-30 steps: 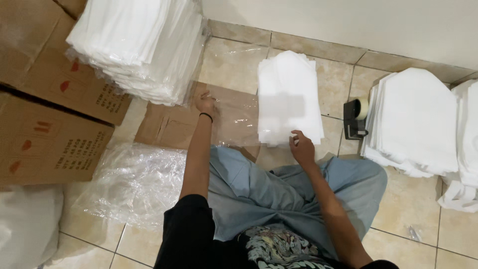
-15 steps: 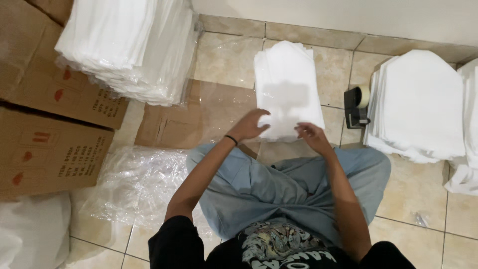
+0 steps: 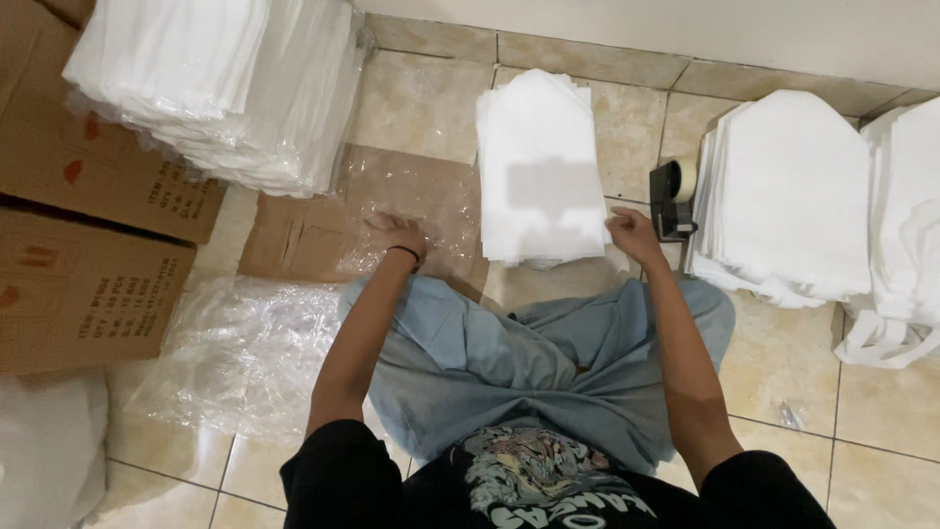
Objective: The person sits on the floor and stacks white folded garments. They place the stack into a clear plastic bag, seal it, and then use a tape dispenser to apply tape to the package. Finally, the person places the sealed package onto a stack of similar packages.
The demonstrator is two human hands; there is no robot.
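I sit on the tiled floor in light blue trousers. My left hand (image 3: 397,235) lies on a crinkled clear plastic bag (image 3: 411,201), fingers pointing left, over a flattened cardboard piece (image 3: 294,245). My right hand (image 3: 632,235) pinches the lower right corner of a pile of folded white fabric pieces (image 3: 539,167) lying straight ahead of my knees.
A black tape dispenser (image 3: 674,196) stands just right of the pile. Two more white fabric stacks lie at the right (image 3: 783,196) (image 3: 906,216). A big bagged white stack (image 3: 215,88) rests on brown cartons (image 3: 88,284) at the left. More clear plastic (image 3: 235,353) lies by my left knee.
My left hand has left the white pile and swung left onto the clear plastic. My right hand has slid from the pile's lower edge to its right corner.
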